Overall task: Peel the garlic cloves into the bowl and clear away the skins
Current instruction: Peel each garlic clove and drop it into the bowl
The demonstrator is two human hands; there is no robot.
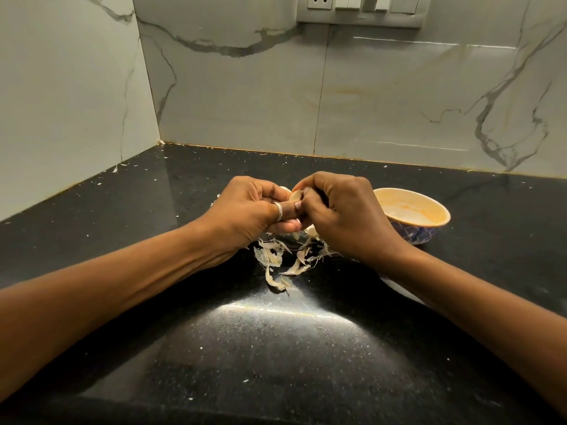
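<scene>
Clove [296,195], one, pinched by left hand [245,213], right hand [346,216]

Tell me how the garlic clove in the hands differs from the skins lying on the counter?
The garlic clove is pinched between the left hand and right hand; the skins lie loose on the black counter beneath. The clove is one plump piece; the skins are many thin, curled flakes. Both are pale cream.
</scene>
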